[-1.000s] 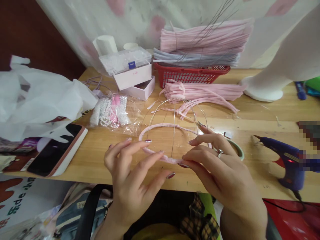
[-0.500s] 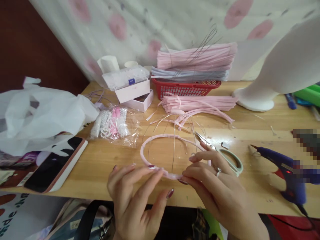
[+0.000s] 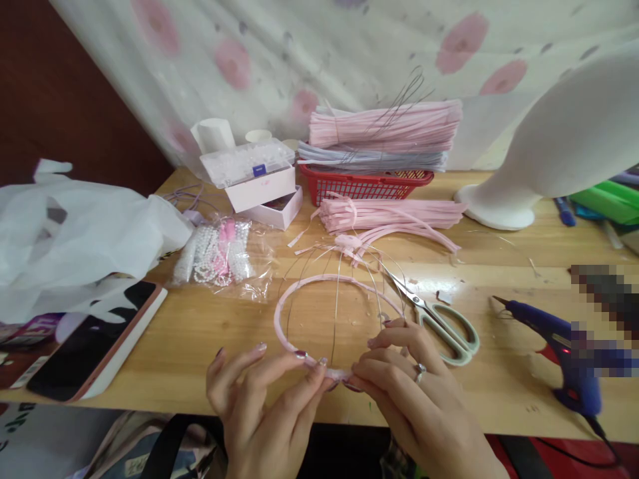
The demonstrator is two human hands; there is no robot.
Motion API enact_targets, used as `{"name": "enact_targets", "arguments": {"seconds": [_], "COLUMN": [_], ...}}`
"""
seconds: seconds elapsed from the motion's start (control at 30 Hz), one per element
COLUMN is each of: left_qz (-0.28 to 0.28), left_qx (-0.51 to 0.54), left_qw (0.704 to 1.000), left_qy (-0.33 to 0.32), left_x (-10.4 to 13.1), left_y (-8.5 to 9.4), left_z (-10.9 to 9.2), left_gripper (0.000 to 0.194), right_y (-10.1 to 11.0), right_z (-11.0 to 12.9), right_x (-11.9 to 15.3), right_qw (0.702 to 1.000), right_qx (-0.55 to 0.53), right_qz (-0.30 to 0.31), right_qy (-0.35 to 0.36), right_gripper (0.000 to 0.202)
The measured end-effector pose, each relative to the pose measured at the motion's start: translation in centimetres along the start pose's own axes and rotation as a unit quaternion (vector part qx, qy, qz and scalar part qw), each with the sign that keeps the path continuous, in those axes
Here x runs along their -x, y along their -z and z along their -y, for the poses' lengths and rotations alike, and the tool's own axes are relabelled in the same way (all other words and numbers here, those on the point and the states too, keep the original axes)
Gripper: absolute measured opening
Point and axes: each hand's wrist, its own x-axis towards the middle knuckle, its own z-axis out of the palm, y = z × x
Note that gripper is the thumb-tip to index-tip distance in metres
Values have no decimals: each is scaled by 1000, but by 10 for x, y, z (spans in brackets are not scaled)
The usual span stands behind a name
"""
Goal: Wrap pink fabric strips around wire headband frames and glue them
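Note:
A pale pink wrapped ring (image 3: 278, 313) forms the near part of a frame with thin wires that run up to a pink hub (image 3: 348, 243). My left hand (image 3: 272, 406) pinches the ring's near edge between thumb and fingers. Just to its right, my right hand (image 3: 412, 386), with a ring on one finger, grips the same edge. The fingertips of both hands are close together, with a short pink stretch showing between them. Green-handled scissors (image 3: 444, 332) lie with open blades beyond my right hand, the tips near the wires.
A blue glue gun (image 3: 554, 332) with a red light lies at right. Behind are pink strip bundles (image 3: 394, 216), a red basket (image 3: 359, 189) and a white stand (image 3: 499, 206). At left are a phone (image 3: 94, 346), a bead bag (image 3: 219, 256) and a white plastic bag (image 3: 90, 233).
My left thumb has closed up to the ring's near edge, where it was apart before. Both hands are closer together, and the scissors show more fully as the view has shifted.

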Motion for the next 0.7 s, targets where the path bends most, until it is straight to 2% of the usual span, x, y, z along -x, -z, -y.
{"name": "enact_targets", "arguments": {"seconds": [0.2,0.37,0.57,0.7], "left_qz": [33,-11,44,76], "left_qx": [48,51,29,124], "left_qw": [998,998,999,989], "left_qy": [-18,35,-1,22], "left_x": [2,-2,-3,-17], "left_y": [9,13,4,14], "left_z": [3,11,4,-4], "left_gripper": [25,18,21,17], "right_y": [-2,-3,-2,-3], "right_z": [0,-1,-1,-4], "right_x": [-1,6,5,6], "right_qw": [1000,999,999,999], "right_qx": [-1,-3,4,8], "right_qz": [-6,-9,-9,-15], "right_qy": [-7,-33,-32,-37], "right_gripper": [12,18,17,17]}}
